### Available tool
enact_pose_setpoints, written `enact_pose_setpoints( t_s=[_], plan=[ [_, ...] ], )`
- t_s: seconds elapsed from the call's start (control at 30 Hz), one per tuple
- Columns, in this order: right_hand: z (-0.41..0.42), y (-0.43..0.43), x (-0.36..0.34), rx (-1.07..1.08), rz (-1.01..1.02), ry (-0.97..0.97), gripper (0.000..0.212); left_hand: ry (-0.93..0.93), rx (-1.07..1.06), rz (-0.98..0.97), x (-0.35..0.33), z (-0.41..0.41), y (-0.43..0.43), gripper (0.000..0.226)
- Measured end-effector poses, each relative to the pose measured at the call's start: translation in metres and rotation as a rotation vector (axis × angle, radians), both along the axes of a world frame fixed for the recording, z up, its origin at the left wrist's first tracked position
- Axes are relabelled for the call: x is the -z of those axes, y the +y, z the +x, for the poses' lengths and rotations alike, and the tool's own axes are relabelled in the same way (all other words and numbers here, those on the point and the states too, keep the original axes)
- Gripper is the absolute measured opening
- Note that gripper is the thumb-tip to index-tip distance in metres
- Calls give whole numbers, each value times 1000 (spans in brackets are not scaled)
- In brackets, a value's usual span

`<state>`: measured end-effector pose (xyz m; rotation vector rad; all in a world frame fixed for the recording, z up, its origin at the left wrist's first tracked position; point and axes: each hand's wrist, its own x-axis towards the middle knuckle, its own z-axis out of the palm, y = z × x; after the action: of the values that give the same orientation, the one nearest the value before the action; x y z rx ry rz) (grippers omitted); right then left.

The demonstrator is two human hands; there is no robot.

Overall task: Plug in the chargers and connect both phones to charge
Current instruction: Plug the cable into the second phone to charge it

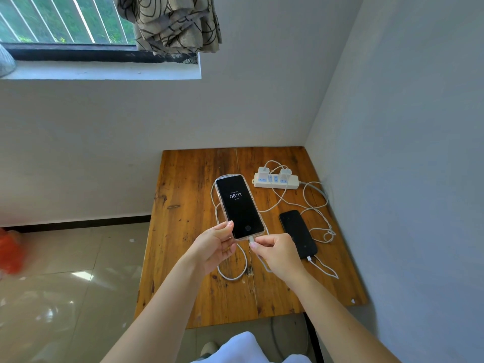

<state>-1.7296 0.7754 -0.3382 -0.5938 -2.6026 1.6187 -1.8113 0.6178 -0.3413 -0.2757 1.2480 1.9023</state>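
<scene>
Two white charger bricks (pixel 272 172) already sit in the white power strip (pixel 276 180) at the back of the wooden table (pixel 183 258), and the black phone (pixel 298 233) lying flat near the wall has its cable plugged into its near end. From the head camera, the step in hand looks like seating the second connector: the clear-cased phone (pixel 239 206), screen lit with a clock, is held above the table with its charging port toward the person. To do it well, keep the plug square to the port, push straight along the phone's long axis, and brace the case so it cannot twist. The left hand (pixel 216 247) grips the phone's lower left edge, thumb on the front rim, fingers curled behind. The right hand (pixel 275 251) is closed in a pinch on the white cable plug (pixel 251 241), which meets the phone's bottom edge; whether it is fully home is hard to tell. Slack cable (pixel 235 273) loops on the table below.
</scene>
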Motion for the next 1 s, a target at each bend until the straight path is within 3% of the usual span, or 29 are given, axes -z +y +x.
enact_pose_setpoints(
  t_s=[1.0],
  plan=[
    [5,-2,-1,-16,-44,-40,23,-13,-21,-56,1,2,1,35]
  ],
)
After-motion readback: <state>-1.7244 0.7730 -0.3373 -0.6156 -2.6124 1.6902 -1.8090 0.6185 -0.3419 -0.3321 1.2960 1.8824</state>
